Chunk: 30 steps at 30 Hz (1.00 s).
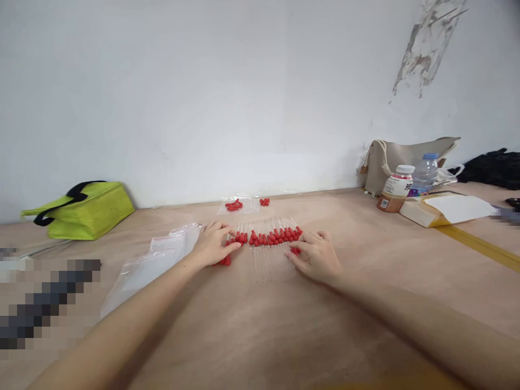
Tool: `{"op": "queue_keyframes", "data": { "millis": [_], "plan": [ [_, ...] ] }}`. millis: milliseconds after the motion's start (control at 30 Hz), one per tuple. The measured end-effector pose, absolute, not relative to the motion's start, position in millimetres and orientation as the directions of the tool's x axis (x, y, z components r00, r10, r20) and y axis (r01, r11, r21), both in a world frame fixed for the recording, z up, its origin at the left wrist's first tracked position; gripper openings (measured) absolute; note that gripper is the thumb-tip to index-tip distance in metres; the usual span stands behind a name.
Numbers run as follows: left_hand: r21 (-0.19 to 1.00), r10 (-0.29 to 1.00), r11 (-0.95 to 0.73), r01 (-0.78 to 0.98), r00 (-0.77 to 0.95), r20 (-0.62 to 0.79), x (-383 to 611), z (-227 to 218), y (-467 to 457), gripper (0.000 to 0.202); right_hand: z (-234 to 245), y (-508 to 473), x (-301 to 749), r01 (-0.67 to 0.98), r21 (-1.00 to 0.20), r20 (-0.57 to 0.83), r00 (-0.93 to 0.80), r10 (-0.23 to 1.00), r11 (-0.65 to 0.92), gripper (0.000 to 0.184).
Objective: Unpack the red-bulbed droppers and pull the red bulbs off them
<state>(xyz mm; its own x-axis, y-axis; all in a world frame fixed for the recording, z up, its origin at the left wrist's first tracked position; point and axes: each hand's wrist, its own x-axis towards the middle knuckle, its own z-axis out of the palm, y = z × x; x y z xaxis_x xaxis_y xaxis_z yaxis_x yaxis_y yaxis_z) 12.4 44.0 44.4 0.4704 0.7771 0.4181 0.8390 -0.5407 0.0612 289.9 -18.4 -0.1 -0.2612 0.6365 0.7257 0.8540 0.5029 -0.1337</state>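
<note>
A row of clear droppers with red bulbs (279, 237) lies across the table before me, their thin tubes pointing away. Nearer to me, a second set of clear thin tubes (266, 265) lies side by side. My left hand (213, 245) rests at the row's left end, fingers and thumb apart beside the red bulbs; a few more bulbs (224, 261) show under its thumb. At the right end, my right hand (317, 256) has its fingers spread around a red bulb (296, 250), partly hidden; whether they touch it is unclear.
Clear zip bags (152, 265) overlap left of the droppers. Behind the row, more red bulbs (234, 205) lie on clear plastic by the wall. A lime-green bag (91, 211) stands at left; a drink bottle (396, 189), a water bottle (426, 172) and a beige bag (406, 151) at right.
</note>
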Motion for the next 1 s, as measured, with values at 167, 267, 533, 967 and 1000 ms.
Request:
{"op": "queue_keyframes", "data": {
  "millis": [167,267,533,967,1000],
  "plan": [
    [-0.066,0.749,-0.508,0.859,0.478,0.459,33,40,58,0.032,-12,-23,306,0.841,-0.226,0.786,-0.14,0.602,0.491,0.022],
    [-0.131,0.723,-0.506,0.853,0.502,0.475,39,37,61,0.034,-14,-24,306,0.83,-0.243,0.784,-0.137,0.605,0.502,0.021],
    [-0.291,0.629,-0.531,0.796,0.6,0.494,44,36,61,0.021,-11,-25,303,0.837,-0.203,0.775,-0.181,0.606,0.509,0.018],
    [0.264,0.761,-0.52,0.812,0.301,0.574,24,25,-14,0.018,-12,-24,303,0.752,-0.198,0.785,-0.262,0.561,0.628,0.036],
    [0.34,0.78,-0.534,0.774,0.295,0.552,25,19,-21,0.017,-10,-26,302,0.738,-0.174,0.778,-0.302,0.551,0.652,0.046]
  ]
}}
